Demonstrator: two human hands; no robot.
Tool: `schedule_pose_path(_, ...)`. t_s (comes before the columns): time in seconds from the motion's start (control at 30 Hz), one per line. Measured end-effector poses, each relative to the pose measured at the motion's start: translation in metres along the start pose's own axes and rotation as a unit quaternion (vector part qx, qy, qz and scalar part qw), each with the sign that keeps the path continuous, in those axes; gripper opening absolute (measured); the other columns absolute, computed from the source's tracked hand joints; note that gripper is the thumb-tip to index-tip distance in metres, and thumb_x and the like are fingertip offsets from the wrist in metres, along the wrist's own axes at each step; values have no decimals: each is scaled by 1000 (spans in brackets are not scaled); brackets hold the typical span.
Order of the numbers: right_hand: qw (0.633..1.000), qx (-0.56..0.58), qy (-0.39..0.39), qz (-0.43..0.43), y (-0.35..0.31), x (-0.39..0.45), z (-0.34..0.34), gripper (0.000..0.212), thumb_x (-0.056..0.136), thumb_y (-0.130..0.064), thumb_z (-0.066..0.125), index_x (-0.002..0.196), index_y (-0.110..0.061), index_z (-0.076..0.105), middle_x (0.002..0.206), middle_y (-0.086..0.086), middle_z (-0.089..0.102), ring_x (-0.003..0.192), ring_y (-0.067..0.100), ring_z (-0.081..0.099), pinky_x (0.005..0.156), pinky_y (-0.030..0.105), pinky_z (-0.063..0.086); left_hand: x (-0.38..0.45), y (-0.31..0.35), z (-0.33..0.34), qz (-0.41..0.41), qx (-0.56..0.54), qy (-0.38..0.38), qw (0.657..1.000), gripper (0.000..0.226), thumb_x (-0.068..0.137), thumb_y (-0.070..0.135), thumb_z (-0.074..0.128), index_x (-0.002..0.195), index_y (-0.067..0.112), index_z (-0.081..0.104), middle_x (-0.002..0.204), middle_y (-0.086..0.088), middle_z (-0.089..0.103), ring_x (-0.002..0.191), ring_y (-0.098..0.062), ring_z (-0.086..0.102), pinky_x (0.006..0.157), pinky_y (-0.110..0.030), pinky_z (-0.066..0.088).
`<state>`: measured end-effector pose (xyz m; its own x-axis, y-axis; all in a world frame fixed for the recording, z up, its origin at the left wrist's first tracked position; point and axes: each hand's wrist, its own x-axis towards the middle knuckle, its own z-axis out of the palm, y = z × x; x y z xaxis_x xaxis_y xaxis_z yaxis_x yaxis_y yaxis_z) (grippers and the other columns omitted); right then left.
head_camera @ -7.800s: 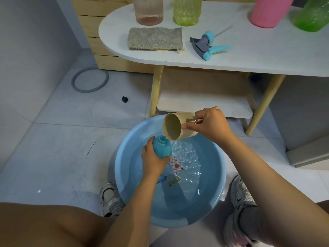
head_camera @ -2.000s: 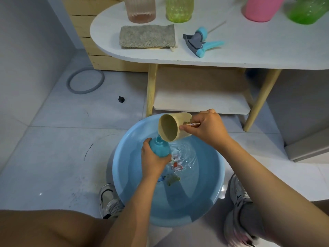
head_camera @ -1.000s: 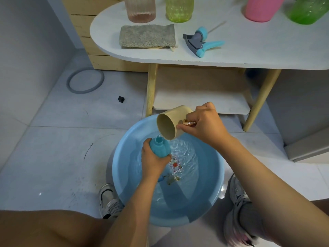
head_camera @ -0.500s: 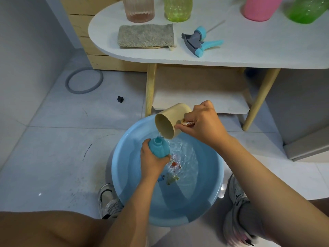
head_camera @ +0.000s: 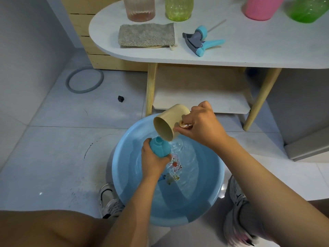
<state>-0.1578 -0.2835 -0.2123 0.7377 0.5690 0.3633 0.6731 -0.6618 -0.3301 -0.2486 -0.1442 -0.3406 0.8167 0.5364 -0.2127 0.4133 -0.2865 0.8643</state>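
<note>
A light blue basin (head_camera: 124, 184) with water sits on the floor between my feet. My left hand (head_camera: 153, 161) grips a teal bottle (head_camera: 160, 146) upright over the water, its open neck up. My right hand (head_camera: 201, 125) holds a beige cup (head_camera: 169, 122) by its handle, tipped steeply with its mouth down-left, the rim just above the bottle's neck. A thin stream of water runs from the cup onto the neck. The bottle's lower part is hidden by my fingers.
A white table (head_camera: 231, 54) stands behind the basin with a grey cloth (head_camera: 146, 35), a teal spray head (head_camera: 199, 41) and several coloured bottles. Its wooden legs (head_camera: 151, 90) and low shelf (head_camera: 201, 102) are close behind. A grey ring (head_camera: 84, 80) lies on the floor.
My right hand has tipped the cup more steeply and raised its base over the last seconds. My left hand keeps the bottle in the same place.
</note>
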Motion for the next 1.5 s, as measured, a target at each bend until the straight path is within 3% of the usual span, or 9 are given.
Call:
schedule_pose_path(0.17, 1000, -3, 10, -22, -1, 0, 2, 35, 68, -27, 79, 47, -12, 55, 44, 4, 43, 49, 25, 38, 66, 28, 23, -1, 1, 0, -6, 5, 3, 1000, 82, 58, 19, 88, 126, 20, 41, 122, -1, 51, 110, -19, 52, 91, -37, 51)
schedule_pose_path(0.4, 998, -12, 23, -54, -3, 1, 4, 37, 69, -24, 78, 44, -12, 53, 42, 5, 42, 45, 24, 36, 67, 27, 25, 0, 1, -1, 0, 13, 0, 1000, 78, 59, 20, 88, 122, 21, 41, 118, 1, 51, 107, -18, 52, 83, -30, 50)
schedule_pose_path(0.53, 995, -30, 25, -88, -5, 1, 3, 38, 72, -22, 76, 44, -11, 53, 40, 4, 43, 45, 23, 37, 68, 30, 26, 0, 0, 0, -7, 22, -3, 1000, 80, 59, 22, 88, 123, 21, 40, 121, 0, 51, 109, -19, 53, 87, -38, 52)
schedule_pose_path(0.97, 987, -76, 36, -139, -14, 2, 1, 43, 73, -21, 73, 42, -14, 45, 41, 0, 45, 47, 24, 40, 66, 34, 27, 1, 1, 0, 4, 13, -4, 1000, 71, 60, 19, 87, 112, 27, 40, 113, 5, 52, 103, -15, 53, 76, -22, 46)
schedule_pose_path(1.2, 988, -83, 36, -123, -12, 1, 1, 42, 74, -21, 73, 43, -12, 47, 40, 1, 46, 47, 24, 40, 67, 33, 27, 1, 2, 0, -3, 17, -1, 1000, 79, 62, 20, 87, 126, 20, 40, 123, 2, 50, 112, -16, 50, 93, -36, 50)
schedule_pose_path(1.33, 991, -84, 49, -89, -7, -1, 2, 40, 71, -24, 74, 43, -12, 48, 39, 1, 47, 48, 25, 42, 68, 31, 26, 0, 1, 1, 3, 9, 9, 1000, 78, 59, 19, 88, 123, 22, 42, 118, 5, 50, 108, -14, 50, 85, -27, 46)
schedule_pose_path(1.5, 993, -112, 14, 23, 12, -7, 21, 34, 70, -22, 73, 42, -9, 57, 37, 7, 48, 44, 25, 37, 67, 32, 23, -2, -1, 1, 2, -16, 21, 1000, 79, 57, 17, 87, 121, 23, 42, 117, 3, 51, 104, -15, 51, 83, -27, 45)
